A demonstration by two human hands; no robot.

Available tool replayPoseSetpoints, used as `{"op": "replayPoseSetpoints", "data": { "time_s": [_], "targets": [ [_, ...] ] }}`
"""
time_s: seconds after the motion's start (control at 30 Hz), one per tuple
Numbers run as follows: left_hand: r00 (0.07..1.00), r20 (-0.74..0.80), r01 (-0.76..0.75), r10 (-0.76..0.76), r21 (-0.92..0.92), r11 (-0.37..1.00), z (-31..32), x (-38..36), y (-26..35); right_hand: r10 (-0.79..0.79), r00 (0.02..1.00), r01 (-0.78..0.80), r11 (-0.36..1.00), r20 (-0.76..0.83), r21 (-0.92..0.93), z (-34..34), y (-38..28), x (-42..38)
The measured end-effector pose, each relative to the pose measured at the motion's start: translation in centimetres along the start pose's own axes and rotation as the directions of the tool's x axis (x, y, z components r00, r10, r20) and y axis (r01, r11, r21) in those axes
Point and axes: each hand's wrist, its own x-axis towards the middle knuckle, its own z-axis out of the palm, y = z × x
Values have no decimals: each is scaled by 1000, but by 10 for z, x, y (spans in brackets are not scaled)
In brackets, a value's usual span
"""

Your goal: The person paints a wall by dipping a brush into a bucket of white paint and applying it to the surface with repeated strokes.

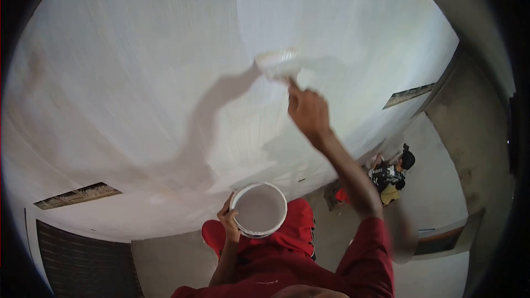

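My right hand [309, 109] is raised against the pale wall [165, 77], its fingers closed round a wide white brush [276, 65] that touches the wall. A wetter, brighter band of paint runs up the wall above the brush. Low in the view, my left hand [229, 219] grips the left rim of a round white bucket [259, 209]. The bucket holds a pale greyish liquid and is held over my red-clothed legs.
A co-worker [387, 175] in a dark patterned top is down at the right by another wall. Narrow openings show in the wall at lower left [78, 195] and right [408, 96]. A dark slatted panel [83, 259] stands at bottom left.
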Motion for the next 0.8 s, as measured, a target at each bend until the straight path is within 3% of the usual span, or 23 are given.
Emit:
{"op": "replayPoseSetpoints", "data": {
  "time_s": [0.07,0.13,0.17,0.23,0.33,0.47,0.53,0.6,0.67,0.73,0.77,0.8],
  "targets": [
    [999,8,33,-33,-79,996,-2,2,-6,10,995,-8,1000,99,-11,49,3,-58],
    [953,99,-301,285,228,926,-13,7,-26,85,971,-93,995,225,21,93,6,-105],
    [960,98,-278,261,228,933,-10,6,-19,96,959,-113,992,266,51,109,11,-124],
    [998,-5,-60,60,59,996,-2,1,-7,110,934,-157,981,341,114,133,18,-155],
    [997,-25,-67,69,97,993,2,1,-1,89,832,-177,978,547,110,148,34,-183],
    [998,-22,-54,57,91,994,1,-2,-3,196,842,-255,966,503,51,154,48,-132],
    [999,-34,-19,23,102,995,6,-2,6,167,931,-237,952,324,191,112,43,-79],
    [994,11,-107,107,208,972,-5,2,-10,84,976,-125,972,203,200,65,38,-40],
    [994,14,-105,104,172,979,-6,1,-14,139,983,-156,976,118,151,22,35,-9],
    [1000,-11,-26,25,-4,1000,4,-2,1,133,989,-142,977,63,160,-33,26,17],
    [960,85,-279,268,157,948,6,-2,6,161,985,-171,966,66,192,-55,22,29],
    [980,47,-197,194,89,976,2,-1,1,182,981,-192,955,64,224,-78,17,41]
  ]
}}
